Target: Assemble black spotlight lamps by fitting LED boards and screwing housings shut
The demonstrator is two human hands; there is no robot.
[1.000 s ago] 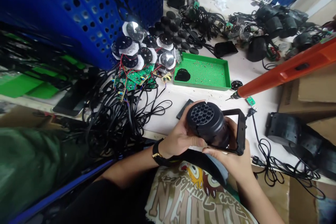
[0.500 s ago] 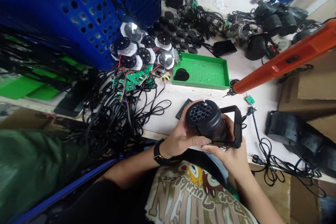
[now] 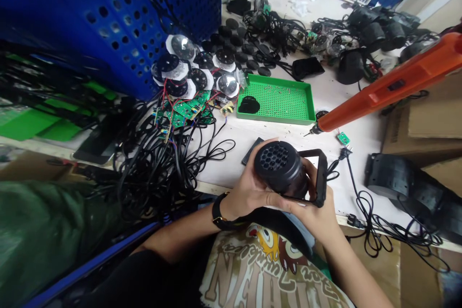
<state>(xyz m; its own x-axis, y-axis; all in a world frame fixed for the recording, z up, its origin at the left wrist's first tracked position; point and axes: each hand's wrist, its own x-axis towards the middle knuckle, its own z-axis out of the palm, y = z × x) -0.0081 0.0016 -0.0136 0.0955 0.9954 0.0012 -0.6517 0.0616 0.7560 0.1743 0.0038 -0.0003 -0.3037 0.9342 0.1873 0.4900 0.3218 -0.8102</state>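
Observation:
A black cylindrical housing (image 3: 283, 168) with a honeycomb grille at one end is held over the table's near edge, tilted with its grille up. A square black frame joins its right side. My left hand (image 3: 249, 192) wraps the housing from the left, its thumb across the near side. My right hand (image 3: 317, 207) grips the housing and frame from the right and below; some of its fingers show through the frame opening. Beyond the hands, an orange electric screwdriver (image 3: 382, 86) slants in from the right, its bit pointing down at the table, touched by neither hand.
A green tray (image 3: 277, 118) holds small screws and a black piece. Left of it lie speaker-like round parts (image 3: 198, 79), green circuit boards (image 3: 184, 108) and tangled black cables (image 3: 162, 159). A blue perforated crate (image 3: 119, 24) stands behind. More black housings (image 3: 404, 180) sit at right.
The housing has turned slightly in my hands, and its frame has shifted a little left. My left thumb now lies lower, near my right thumb. Both hands keep their hold.

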